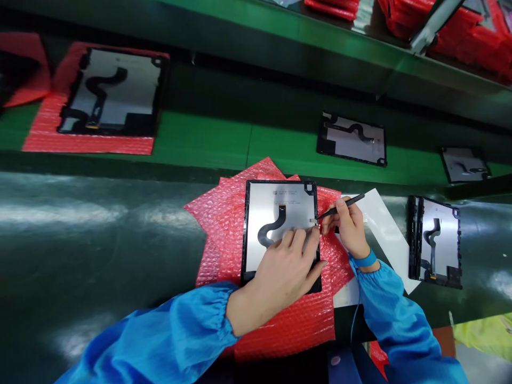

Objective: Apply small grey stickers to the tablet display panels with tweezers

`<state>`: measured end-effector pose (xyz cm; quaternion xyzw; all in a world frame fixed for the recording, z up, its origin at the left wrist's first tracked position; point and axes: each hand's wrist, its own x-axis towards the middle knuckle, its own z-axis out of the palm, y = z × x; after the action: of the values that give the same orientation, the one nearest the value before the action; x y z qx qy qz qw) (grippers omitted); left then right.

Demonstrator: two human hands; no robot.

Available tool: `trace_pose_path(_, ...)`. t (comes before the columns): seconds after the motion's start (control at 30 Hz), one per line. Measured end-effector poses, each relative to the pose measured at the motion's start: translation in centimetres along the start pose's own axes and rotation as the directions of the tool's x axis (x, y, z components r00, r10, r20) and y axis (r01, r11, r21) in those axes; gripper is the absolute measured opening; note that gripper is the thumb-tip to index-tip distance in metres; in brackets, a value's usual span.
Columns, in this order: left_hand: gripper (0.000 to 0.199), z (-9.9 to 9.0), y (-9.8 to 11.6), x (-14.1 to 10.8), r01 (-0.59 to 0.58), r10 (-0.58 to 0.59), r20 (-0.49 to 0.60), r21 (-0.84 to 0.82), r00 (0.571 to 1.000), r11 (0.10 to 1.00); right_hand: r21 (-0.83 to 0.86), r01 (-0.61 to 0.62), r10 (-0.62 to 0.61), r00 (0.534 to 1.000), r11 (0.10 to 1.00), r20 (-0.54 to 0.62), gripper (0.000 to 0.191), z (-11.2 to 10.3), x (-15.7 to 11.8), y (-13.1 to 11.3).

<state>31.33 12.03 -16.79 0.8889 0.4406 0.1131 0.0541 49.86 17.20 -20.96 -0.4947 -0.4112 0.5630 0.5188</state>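
A display panel [260, 213] with a black frame and a curved black ribbon cable [264, 233] lies on stacked red bubble-wrap sheets [218, 229]. My left hand [286, 261] rests over the panel's lower right part, fingers bent and thumb apart, with fingertips near the right edge. Whether anything is under those fingertips cannot be made out. My right hand [349, 226], just right of the panel, grips black tweezers [340, 207]. Their tip meets the panel's right edge by a small pale tab [312, 220]. A blue band [366, 260] circles my right wrist.
White sheets [386, 234] lie right of my right hand, beside another panel [440, 240]. Along the green shelf [200, 138] are more panels [134, 90], one on red wrap. Red-wrapped stacks [472, 45] stand above. A thin blue cord [354, 320] hangs below my right wrist.
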Motion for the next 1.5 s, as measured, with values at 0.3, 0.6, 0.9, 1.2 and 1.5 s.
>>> trace_pose_path(0.3,0.056,0.18,-0.20,0.02,0.003,-0.002,0.069,-0.014,0.998,1.000,-0.013,-0.068,0.068,0.998,0.998,-0.009,0.045,-0.31,0.01,0.29)
trace_pose_path(0.6,0.057,-0.03,-0.26,0.11,-0.009,0.009,0.079,-0.002,0.997,1.000,-0.006,-0.078,0.078,0.997,0.997,-0.009,0.044,-0.08,0.00,0.17)
trace_pose_path(0.9,0.055,0.09,-0.38,0.25,-0.012,0.013,0.083,-0.014,0.996,1.000,-0.012,-0.100,0.100,0.995,0.995,-0.009,0.045,-0.16,0.03,0.20)
trace_pose_path(1.2,0.067,0.26,-0.38,0.31,0.013,-0.010,0.119,-0.017,0.993,1.000,-0.021,-0.099,0.099,0.995,0.995,-0.003,0.044,-0.17,0.03,0.20)
trace_pose_path(1.5,0.068,0.55,-0.56,0.18,0.004,-0.001,0.073,-0.039,0.997,0.999,-0.010,-0.092,0.092,0.996,0.996,-0.018,0.044,-0.05,-0.06,0.21)
